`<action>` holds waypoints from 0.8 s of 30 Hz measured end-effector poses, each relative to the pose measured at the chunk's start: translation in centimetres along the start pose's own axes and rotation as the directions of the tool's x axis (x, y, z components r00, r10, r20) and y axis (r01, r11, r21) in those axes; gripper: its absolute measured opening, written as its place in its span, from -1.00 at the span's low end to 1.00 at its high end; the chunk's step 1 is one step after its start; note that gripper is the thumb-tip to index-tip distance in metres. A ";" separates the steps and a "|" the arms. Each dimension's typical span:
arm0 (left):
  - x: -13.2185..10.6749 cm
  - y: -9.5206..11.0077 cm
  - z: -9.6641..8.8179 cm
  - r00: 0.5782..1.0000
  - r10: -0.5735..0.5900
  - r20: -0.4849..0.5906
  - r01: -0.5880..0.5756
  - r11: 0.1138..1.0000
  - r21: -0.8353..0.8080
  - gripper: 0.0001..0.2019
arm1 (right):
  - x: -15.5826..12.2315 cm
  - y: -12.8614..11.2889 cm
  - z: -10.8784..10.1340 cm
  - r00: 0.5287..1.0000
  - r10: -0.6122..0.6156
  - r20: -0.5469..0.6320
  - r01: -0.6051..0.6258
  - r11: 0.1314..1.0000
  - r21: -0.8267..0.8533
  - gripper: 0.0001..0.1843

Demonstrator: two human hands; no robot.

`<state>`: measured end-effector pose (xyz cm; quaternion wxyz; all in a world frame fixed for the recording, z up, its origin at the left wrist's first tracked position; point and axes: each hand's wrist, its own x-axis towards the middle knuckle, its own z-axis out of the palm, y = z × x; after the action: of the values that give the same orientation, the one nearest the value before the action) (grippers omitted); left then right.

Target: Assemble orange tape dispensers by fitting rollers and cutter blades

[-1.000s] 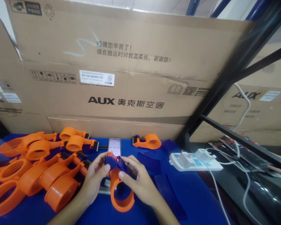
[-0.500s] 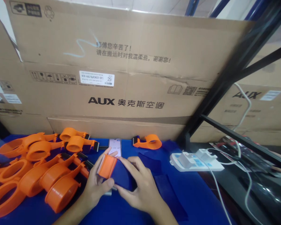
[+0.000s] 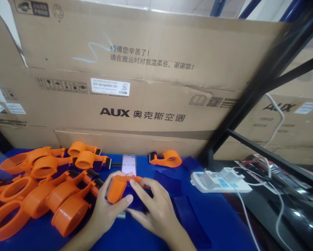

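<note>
Both hands meet over the blue table (image 3: 219,219) on one orange tape dispenser (image 3: 116,188). My left hand (image 3: 108,207) wraps its fingers and thumb round the orange body. Against the dispenser's right side, my right hand (image 3: 155,207) curls over a dark blue piece (image 3: 137,202), fingertips on the orange top edge. The ring of the dispenser is hidden under the hands. A phone (image 3: 128,164) with a timer on its screen lies just behind them.
Several finished orange dispensers (image 3: 46,188) are piled at the left, one more (image 3: 167,159) lies at the back. Loose dark blue strips (image 3: 188,216) lie at the right. A white power strip (image 3: 219,181) with cables sits beside them. Big AUX cardboard boxes (image 3: 146,87) wall off the back.
The dispenser was turned over in my hands: its ring faced me a second ago, now the handle end is up and the ring is hidden. Both hands stayed in place.
</note>
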<state>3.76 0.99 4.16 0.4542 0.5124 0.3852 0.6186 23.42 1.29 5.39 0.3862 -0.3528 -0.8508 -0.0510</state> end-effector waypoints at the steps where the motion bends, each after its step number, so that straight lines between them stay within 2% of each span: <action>1: 0.0 0.1 0.0 1.000 0.003 0.001 -0.003 1.000 0.000 -0.54 | 0.0 0.0 0.0 1.000 0.000 0.001 0.000 1.000 0.001 -0.27; 6: -0.1 0.1 -0.1 0.999 -0.051 0.003 0.051 0.999 -0.011 -0.47 | -0.2 -0.3 0.1 1.000 0.024 -0.012 -0.023 0.998 0.051 -0.25; 10: -0.5 -1.1 -0.3 0.992 -0.059 0.110 0.071 0.991 -0.114 -0.26 | 0.0 -0.3 -0.4 0.993 0.118 -0.031 -0.110 0.976 0.186 -0.21; 12: -0.8 -1.6 -0.4 0.986 -0.039 0.164 0.065 0.985 -0.157 -0.18 | 0.2 -0.2 -0.7 0.984 0.179 -0.008 -0.169 0.937 0.306 -0.32; 14: -1.1 -1.8 -0.4 0.975 -0.027 0.220 0.064 0.985 -0.162 -0.14 | 0.5 0.0 -0.7 0.972 0.233 0.034 -0.227 0.888 0.399 -0.55; 15: -1.3 -1.7 -0.3 0.967 -0.030 0.254 0.072 0.985 -0.159 -0.13 | 0.6 0.0 -0.7 0.964 0.261 0.053 -0.259 0.868 0.424 -0.60; 18: -1.7 -1.0 -0.2 0.928 -0.048 0.370 0.124 0.975 -0.184 -0.12 | 0.7 0.0 -0.3 0.930 0.360 0.080 -0.357 0.826 0.437 -0.49; 21: -2.0 -0.6 0.0 0.877 -0.072 0.476 0.197 0.955 -0.219 0.02 | 0.6 0.0 0.2 0.897 0.422 0.132 -0.434 0.784 0.444 -0.44; 24: -2.1 -0.7 0.1 0.850 -0.046 0.524 0.162 0.971 -0.178 0.14 | 0.7 0.2 0.3 0.875 0.433 0.219 -0.484 0.752 0.447 -0.43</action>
<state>4.14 -0.83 2.91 0.6266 0.5855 0.2072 0.4708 23.02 2.00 5.61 0.4193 -0.4434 -0.7411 0.2799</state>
